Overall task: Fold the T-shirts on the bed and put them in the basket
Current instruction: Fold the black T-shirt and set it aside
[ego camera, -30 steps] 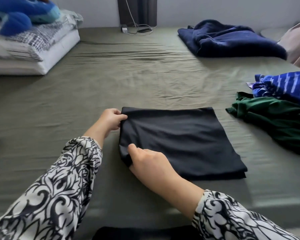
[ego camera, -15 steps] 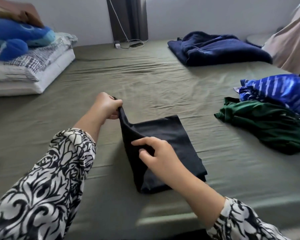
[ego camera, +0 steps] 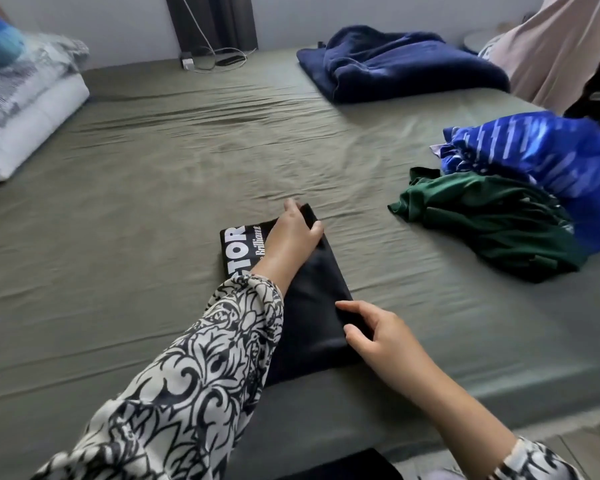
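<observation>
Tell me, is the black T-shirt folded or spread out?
Folded: the black T-shirt lies as a narrow layered rectangle on the bed, under the left hand and right hand.

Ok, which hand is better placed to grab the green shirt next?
Right. The right hand rests at the black T-shirt's near right edge, on the green shirt's side; the left hand would have to cross over.
</observation>
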